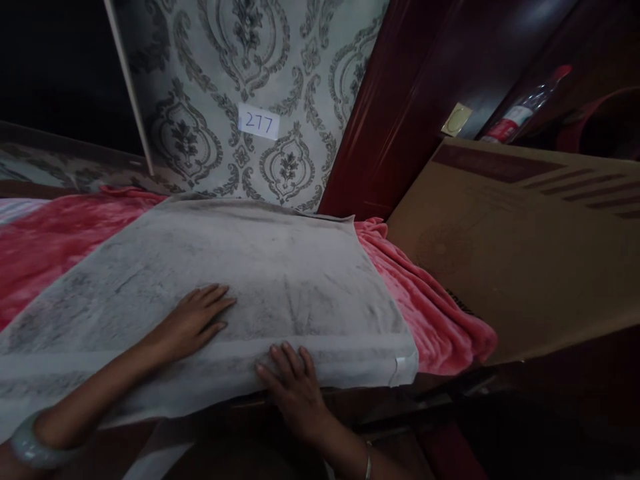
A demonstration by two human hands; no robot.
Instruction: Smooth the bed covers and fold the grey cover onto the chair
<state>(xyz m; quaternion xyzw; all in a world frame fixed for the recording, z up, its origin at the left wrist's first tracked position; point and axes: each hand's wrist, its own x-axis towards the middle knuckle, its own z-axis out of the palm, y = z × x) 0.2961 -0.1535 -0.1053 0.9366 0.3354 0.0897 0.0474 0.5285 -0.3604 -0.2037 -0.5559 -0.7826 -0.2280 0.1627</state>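
Note:
A grey towel [300,267] lies spread out over a raised surface, its near edge hanging over the front. My left hand [193,323] rests flat on the towel left of the middle, fingers stretched out to the right. Close to the towel's front edge, my right hand [293,380] touches the cloth with its fingers spread. Neither hand grips anything. A small white label [400,370] shows at the towel's near right corner. Beneath the towel, a pink plush blanket [425,313] sticks out in folds on the right and also on the left.
A large cardboard box [515,253] stands to the right. Behind it are a plastic bottle [525,110] with a red cap and a dark red wooden panel [380,100]. A paper marked 277 [259,122] is on the patterned wall [210,60]. A dark screen [65,73] is at upper left.

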